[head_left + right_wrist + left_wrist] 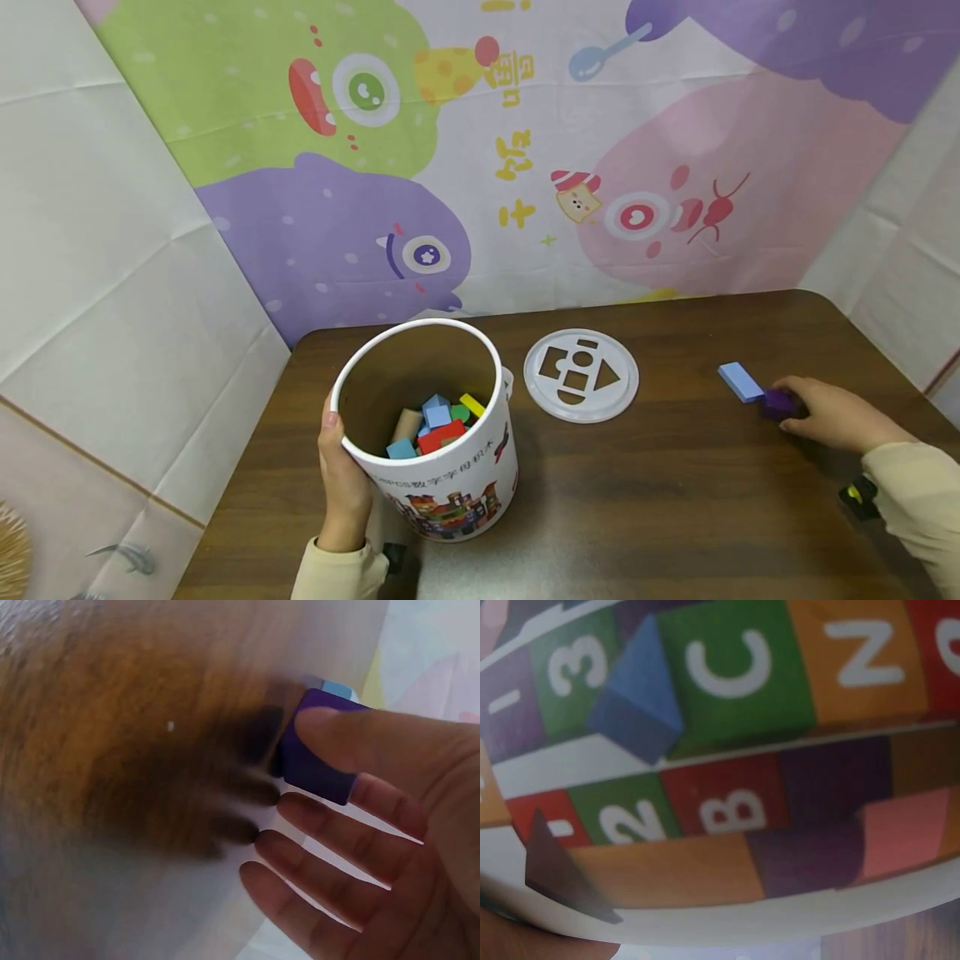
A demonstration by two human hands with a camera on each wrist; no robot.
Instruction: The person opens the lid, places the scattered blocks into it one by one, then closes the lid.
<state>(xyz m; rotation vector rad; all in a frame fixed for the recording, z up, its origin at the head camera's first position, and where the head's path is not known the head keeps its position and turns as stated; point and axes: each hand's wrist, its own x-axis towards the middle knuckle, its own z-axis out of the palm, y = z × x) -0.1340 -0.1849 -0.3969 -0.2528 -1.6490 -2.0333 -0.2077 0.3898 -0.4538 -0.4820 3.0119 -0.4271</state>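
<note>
At the left of the head view, my left hand (347,483) holds the side of a white bucket (480,487), its thumb up at the rim. The bucket holds several coloured blocks, among them a red block (441,437) and a yellow one (472,405). Printed letters and numbers on the bucket wall (735,682) fill the left wrist view. Far to the right, my right hand (836,414) pinches a purple block (322,750) between thumb and fingers, low over the table. A light blue rectangular block (741,382) lies right beside the purple one.
A round translucent lid (581,411) with shaped cut-outs lies on the brown wooden table (637,508), right of the bucket. Behind the table hangs a cloth (517,275) with cartoon monsters, and pale panels (135,250) stand at the sides.
</note>
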